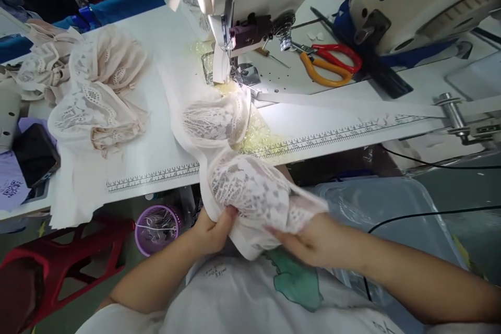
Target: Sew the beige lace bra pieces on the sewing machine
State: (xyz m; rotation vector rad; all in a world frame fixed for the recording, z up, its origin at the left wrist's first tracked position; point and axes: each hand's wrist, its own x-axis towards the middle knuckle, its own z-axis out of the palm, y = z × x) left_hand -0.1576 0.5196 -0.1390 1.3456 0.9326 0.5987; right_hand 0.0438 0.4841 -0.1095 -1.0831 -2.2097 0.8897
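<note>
A white lace bra (250,188) stretches from the sewing machine's presser foot (235,70) over the table edge toward my body. Its far cup lies on the table just below the needle area, and the near cup hangs past the edge between my hands. My left hand (217,229) pinches the near cup's border, thumb on top of the lace. On the other side my right hand (305,235) has its fingers at the cup's side and strap part, somewhat blurred; some fingers are hidden by the fabric.
Orange- and red-handled scissors (331,65) and a screwdriver (274,57) lie beyond the needle. Stacked lace pieces (97,88) and a black phone (36,155) sit at left. Below are a purple bin (141,240), red stool (58,266) and clear plastic box (391,193). A printed ruler (352,130) edges the table.
</note>
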